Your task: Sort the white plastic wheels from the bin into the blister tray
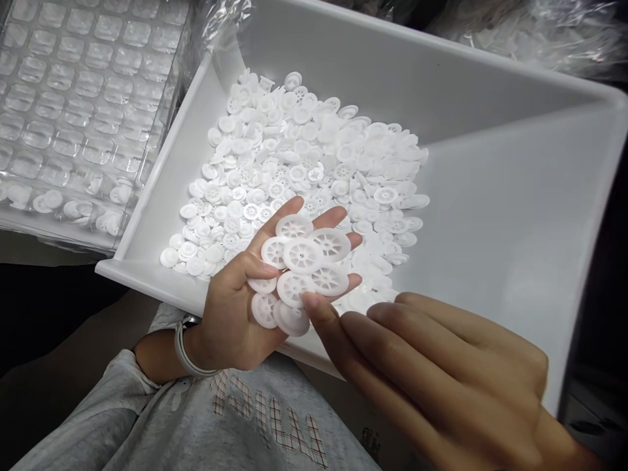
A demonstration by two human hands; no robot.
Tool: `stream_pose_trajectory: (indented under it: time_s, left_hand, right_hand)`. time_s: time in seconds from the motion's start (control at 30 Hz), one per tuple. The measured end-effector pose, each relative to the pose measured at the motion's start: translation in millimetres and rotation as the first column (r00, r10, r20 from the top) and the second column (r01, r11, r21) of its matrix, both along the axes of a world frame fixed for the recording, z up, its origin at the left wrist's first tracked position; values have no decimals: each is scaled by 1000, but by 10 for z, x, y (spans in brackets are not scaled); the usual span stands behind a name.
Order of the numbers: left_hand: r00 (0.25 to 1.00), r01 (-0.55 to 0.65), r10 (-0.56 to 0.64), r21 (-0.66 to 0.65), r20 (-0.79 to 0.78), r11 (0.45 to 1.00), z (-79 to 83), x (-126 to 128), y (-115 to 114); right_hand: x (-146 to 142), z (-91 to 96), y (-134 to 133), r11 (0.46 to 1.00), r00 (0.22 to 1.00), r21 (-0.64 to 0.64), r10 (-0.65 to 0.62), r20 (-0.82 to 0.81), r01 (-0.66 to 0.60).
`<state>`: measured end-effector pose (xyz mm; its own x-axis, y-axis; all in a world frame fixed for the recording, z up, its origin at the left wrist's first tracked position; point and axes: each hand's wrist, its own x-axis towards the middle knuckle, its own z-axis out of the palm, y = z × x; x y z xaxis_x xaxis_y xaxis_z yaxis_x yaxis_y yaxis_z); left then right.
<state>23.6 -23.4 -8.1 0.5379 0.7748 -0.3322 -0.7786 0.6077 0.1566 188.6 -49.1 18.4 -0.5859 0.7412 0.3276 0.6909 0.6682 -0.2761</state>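
Observation:
My left hand is palm up over the near edge of a bin, with several white plastic spoked wheels overlapping on its palm and fingers. Its thumb presses on the wheels while the fingertips stick out beyond them. From the lower right comes my right hand, fingers curled and close together. One of its fingertips meets the rim of a lower wheel; whether it pinches anything is hidden. Below and behind both hands lies a pile of similar white wheels and small discs.
The pile sits in a large white plastic bin with sloping walls. Left of it stands a clear compartment tray, its nearest row holding white pieces. Crumpled clear plastic bags lie behind the bin.

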Motion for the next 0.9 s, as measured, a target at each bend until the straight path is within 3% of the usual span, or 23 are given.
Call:
stream_pose_trajectory:
  time_s: [0.27,0.5,0.67,0.9]
  left_hand:
    - [1000,-16,16,-18,11,1000,-8,6,1]
    - [1000,-9,9,-16,19,1000,-1,2,4]
    - [1000,-16,17,-54,23,998,-7,14,7]
    - [998,46,-50,-82,-47,996,-20,55,22]
  right_hand:
    - [-41,35,76,962,970,190,162,183,-197]
    - [-11,-77,133,893,957,344,270,107,-291]
    - [-21,-68,166,927,969,282,241,53,-246]
    - [-20,19,252,977,976,113,167,142,-183]
